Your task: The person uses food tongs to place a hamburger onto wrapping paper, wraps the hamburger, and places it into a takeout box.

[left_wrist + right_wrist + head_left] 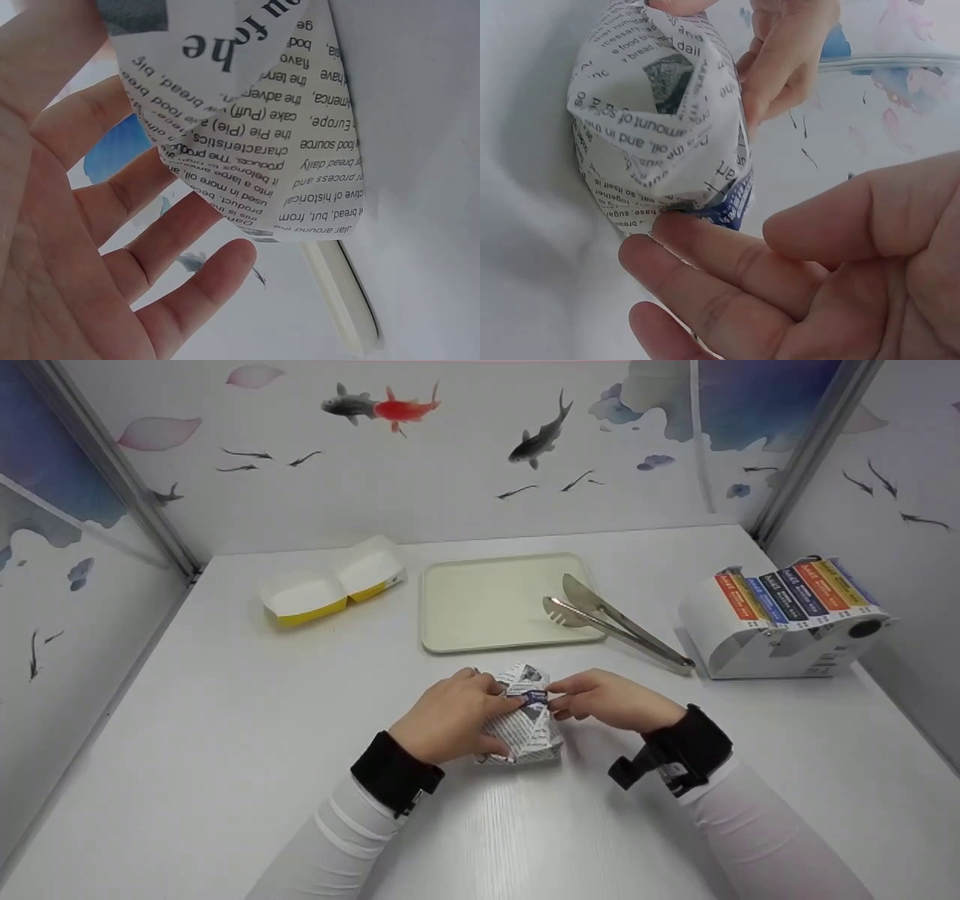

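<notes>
A parcel wrapped in newsprint-patterned paper (525,731) lies on the white table, with folded flaps and a dark blue printed sticker (535,697) across its top. My left hand (461,712) holds the parcel from the left, index finger on the sticker and thumb along the near side. In the left wrist view its other fingers (172,240) spread beside the paper (247,127). From the right, my right hand (607,701) touches the parcel by the sticker's end. Its nearly straight fingers (705,292) meet the paper there in the right wrist view; the parcel's underside is hidden.
Behind the parcel lies a cream tray (487,604), with metal tongs (630,634) resting over its right edge. An open white-and-yellow cardboard box (315,604) stands at the back left. A white dispenser (780,637) with several coloured label rolls stands at the right. Printed panels enclose the table.
</notes>
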Demonstrator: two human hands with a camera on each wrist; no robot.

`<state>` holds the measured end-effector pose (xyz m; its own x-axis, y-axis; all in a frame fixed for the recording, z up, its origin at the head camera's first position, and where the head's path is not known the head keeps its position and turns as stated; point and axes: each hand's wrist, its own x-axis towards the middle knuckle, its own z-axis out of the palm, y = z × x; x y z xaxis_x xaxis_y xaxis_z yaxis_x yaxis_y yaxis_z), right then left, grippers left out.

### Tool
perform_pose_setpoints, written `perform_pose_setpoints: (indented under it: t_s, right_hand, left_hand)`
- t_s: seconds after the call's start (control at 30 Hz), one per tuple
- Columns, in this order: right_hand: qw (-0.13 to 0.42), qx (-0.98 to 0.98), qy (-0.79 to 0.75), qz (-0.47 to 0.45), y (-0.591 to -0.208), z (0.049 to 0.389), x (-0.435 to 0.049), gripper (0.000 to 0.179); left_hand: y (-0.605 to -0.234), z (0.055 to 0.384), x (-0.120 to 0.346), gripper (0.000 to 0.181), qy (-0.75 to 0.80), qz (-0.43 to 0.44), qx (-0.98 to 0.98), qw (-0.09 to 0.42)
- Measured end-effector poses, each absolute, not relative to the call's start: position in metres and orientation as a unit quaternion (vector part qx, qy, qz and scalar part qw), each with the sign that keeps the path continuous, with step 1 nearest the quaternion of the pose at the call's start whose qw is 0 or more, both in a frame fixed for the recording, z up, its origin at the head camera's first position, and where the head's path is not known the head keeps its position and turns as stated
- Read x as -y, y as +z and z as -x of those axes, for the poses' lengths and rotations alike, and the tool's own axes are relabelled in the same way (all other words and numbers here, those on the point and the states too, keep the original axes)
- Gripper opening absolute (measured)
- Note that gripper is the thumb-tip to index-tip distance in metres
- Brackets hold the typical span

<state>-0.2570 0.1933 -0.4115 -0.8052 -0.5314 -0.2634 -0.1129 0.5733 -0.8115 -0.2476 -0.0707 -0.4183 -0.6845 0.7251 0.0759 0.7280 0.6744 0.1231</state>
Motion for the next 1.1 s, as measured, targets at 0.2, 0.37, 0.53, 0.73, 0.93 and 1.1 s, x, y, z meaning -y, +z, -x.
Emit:
perform_pose_setpoints:
  t_s: [0.2,0.37,0.53,0.73,0.93,1.1]
  right_hand:
    - [0.251,-0.841,-0.454,0.152,-0.401,0.263,-0.205,0.051]
    - [0.246,-0.83,-0.479,0.144,-0.403,0.27,-0.208,0.046]
    - [0.228,-0.832,-0.491,0.122,-0.41,0.277,-0.208,0.041]
    - [0.2,-0.842,-0.489,0.113,-0.412,0.28,-0.207,0.043]
    - [0.158,-0.852,-0.488,0.107,-0.403,0.272,-0.214,0.044]
    - [0.14,-0.858,-0.482,0.11,-0.394,0.269,-0.22,0.04]
  left_hand:
    - [-0.415,0.247,0.073,0.068,-0.066,0.394,0.916,0.007]
    - [-0.416,0.249,0.078,0.067,-0.075,0.393,0.916,0.013]
    - [-0.419,0.254,0.082,0.068,-0.089,0.373,0.924,0.011]
    - [-0.413,0.257,0.087,0.065,-0.133,0.356,0.925,-0.006]
    - [-0.396,0.263,0.11,0.051,-0.183,0.33,0.925,0.053]
    - [-0.389,0.283,0.158,0.048,-0.196,0.228,0.95,0.087]
